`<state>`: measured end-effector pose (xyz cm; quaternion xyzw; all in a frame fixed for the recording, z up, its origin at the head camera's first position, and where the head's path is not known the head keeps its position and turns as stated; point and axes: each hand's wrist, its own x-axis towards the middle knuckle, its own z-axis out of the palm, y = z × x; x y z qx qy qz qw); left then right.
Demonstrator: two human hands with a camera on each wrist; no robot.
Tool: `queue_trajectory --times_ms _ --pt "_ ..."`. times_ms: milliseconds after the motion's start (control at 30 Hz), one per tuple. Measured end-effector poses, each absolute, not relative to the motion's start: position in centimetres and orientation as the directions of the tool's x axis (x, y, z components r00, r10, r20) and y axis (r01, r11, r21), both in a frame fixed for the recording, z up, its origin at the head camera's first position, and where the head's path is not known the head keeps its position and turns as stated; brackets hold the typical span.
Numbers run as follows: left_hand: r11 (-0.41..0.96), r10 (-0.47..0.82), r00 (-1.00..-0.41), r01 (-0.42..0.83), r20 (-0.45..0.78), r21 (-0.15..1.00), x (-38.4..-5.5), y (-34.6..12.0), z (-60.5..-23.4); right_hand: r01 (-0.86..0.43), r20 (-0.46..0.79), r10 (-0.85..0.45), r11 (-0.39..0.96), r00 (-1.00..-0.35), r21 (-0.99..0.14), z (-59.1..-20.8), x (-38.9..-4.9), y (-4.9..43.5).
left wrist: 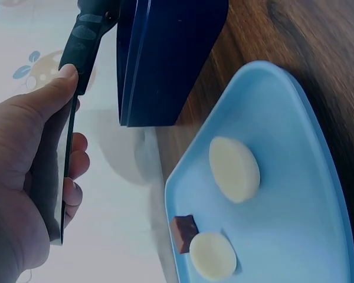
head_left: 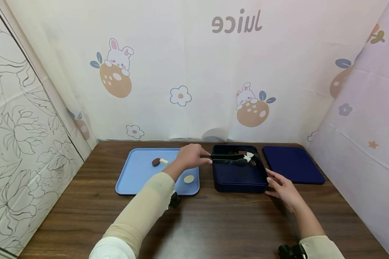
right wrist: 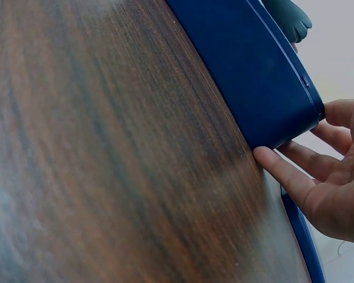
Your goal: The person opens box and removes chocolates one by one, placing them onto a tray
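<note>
My left hand [head_left: 190,156] grips black tongs [left wrist: 82,50], their arms reaching right over the dark blue box [head_left: 235,187]. At the tongs' far end, inside the box, are white pieces [head_left: 249,156]; I cannot tell whether the tips pinch one. Other dark pieces lie around there, partly hidden by the tongs. With its fingers spread, my right hand [head_left: 283,189] touches the box's near right corner, seen closely in the right wrist view. On the light blue tray [head_left: 134,176] rest a brown oval piece [head_left: 156,162], a small white block [head_left: 164,162] and a cream oval piece [head_left: 188,179].
A flat dark blue lid-like panel [head_left: 291,163] lies to the right of the box. Tray, box and panel stand on a brown wooden table [head_left: 214,226], with a printed curtain [head_left: 181,64] behind. In the left wrist view, a brown block [left wrist: 183,233] touches a cream piece [left wrist: 213,256].
</note>
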<state>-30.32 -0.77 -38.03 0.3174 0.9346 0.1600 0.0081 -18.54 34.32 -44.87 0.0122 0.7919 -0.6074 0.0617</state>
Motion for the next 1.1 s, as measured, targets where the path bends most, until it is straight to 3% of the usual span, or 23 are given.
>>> queue_trajectory --times_ms 767,1100 --pt "0.731 0.598 -0.775 0.632 0.204 0.257 -28.5 -5.8 -38.0 0.107 -0.124 -0.051 0.257 -0.991 -0.96 -44.9 -18.5 34.4" --pt "0.749 0.544 -0.807 0.59 0.228 0.3 -27.8 -8.6 -38.5 0.105 -0.122 -0.053 0.251 -0.991 -0.962 -44.9 -18.5 34.3"
